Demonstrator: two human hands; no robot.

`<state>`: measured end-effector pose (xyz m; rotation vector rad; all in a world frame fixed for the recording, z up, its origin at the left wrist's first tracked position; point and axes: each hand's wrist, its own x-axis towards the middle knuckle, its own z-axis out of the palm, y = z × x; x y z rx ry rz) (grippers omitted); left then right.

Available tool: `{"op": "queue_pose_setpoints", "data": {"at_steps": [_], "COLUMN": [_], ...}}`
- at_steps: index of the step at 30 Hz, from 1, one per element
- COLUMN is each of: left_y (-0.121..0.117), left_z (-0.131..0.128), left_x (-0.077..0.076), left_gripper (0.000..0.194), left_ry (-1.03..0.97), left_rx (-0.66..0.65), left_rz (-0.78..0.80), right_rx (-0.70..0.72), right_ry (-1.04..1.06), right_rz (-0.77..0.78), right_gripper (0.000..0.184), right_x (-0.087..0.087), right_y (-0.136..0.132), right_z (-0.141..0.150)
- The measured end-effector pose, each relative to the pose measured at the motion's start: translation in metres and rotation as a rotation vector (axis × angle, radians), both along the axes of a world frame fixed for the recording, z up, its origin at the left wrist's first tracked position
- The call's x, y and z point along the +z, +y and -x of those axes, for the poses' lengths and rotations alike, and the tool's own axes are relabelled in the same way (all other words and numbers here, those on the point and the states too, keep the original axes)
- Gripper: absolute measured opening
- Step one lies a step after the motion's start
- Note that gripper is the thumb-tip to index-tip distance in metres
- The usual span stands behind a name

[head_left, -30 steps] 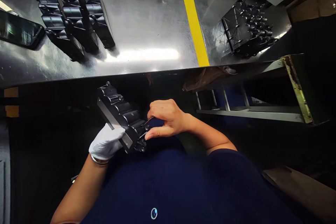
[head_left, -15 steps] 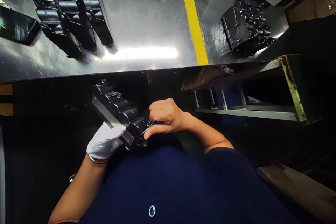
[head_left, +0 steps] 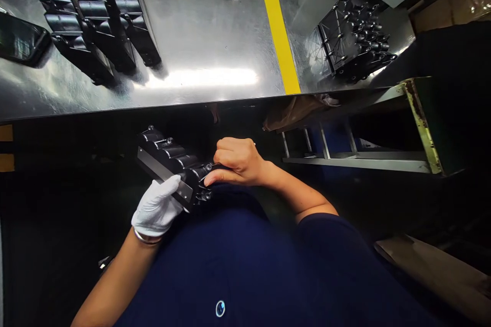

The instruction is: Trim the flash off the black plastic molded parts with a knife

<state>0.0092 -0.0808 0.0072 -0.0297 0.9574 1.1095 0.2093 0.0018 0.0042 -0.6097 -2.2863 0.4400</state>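
My left hand [head_left: 156, 208], in a white glove, grips a long black moulded plastic part [head_left: 171, 162] with a row of rounded ribs, held below the table's front edge above my lap. My bare right hand [head_left: 235, 162] is closed in a pinch at the part's near end, fingers curled round a thin tool whose shape I cannot make out. The part points up and to the left, away from my body.
A shiny metal table [head_left: 207, 36] with a yellow stripe [head_left: 276, 25] lies ahead. Several black ribbed parts [head_left: 92, 20] lie at its far left beside a dark phone [head_left: 21, 41]. Another black part [head_left: 355, 36] stands at the right. A metal rack [head_left: 364, 158] sits under the table.
The held part has tilted flatter and moved slightly up. My right hand has shifted up and left along its near end; the thin metal tool seen earlier is now hidden.
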Motion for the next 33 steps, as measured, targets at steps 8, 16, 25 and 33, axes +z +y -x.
{"op": "queue_pose_setpoints", "data": {"at_steps": [8, 16, 25, 33], "left_y": [0.009, 0.015, 0.007, 0.007], "left_z": [-0.010, -0.015, -0.011, -0.014], "left_x": [0.012, 0.021, 0.022, 0.024], "left_gripper": [0.047, 0.043, 0.043, 0.037], "left_ry": [-0.034, -0.234, -0.308, -0.392], "left_rx": [0.156, 0.283, 0.241, 0.244], "left_rz": [0.232, 0.444, 0.436, 0.478], "right_rx": [-0.150, -0.022, 0.038, 0.037], "right_ry": [-0.035, -0.079, -0.172, -0.165], "right_rz": [-0.031, 0.153, -0.065, -0.143], "right_gripper": [0.057, 0.054, 0.047, 0.049], "right_x": [-0.011, -0.011, 0.008, 0.008], "right_y": [-0.003, 0.003, 0.029, 0.033], "right_z": [0.005, -0.002, -0.016, -0.019]}}
